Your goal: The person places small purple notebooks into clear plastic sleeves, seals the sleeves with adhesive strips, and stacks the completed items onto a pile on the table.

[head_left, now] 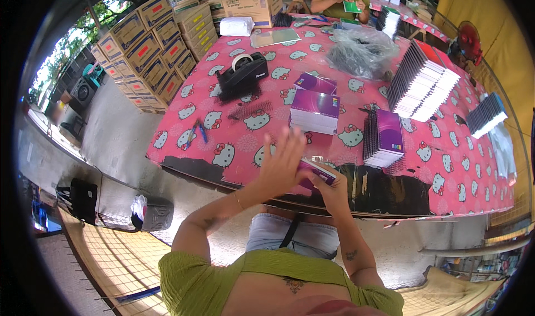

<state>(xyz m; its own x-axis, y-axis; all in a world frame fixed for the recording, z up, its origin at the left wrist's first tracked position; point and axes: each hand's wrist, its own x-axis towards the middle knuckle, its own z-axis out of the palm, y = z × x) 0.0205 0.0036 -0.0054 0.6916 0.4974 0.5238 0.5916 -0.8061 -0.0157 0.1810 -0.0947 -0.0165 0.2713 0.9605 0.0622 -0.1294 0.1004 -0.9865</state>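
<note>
At the table's near edge, my right hand (pixel 330 190) grips a small purple-covered notebook (pixel 320 173), thumb on its cover. My left hand (pixel 283 161) is beside it with fingers stretched out and spread, its lower part close to the notebook; whether it touches cannot be told. Just beyond my hands stands a stack of purple-covered pads (pixel 315 115), with white page edges toward me. To the right is a pile of purple spiral-bound notebooks (pixel 384 137). Loose black spiral wires (pixel 249 111) lie left of the stack.
The pink patterned table (pixel 223 174) holds a black tape dispenser (pixel 243 73), blue-handled pliers (pixel 197 133), a clear plastic bag (pixel 362 54) and tall notebook stacks (pixel 422 82). Cartons (pixel 145 54) are piled at the left. Across the table a person (pixel 341 1) holds a green item.
</note>
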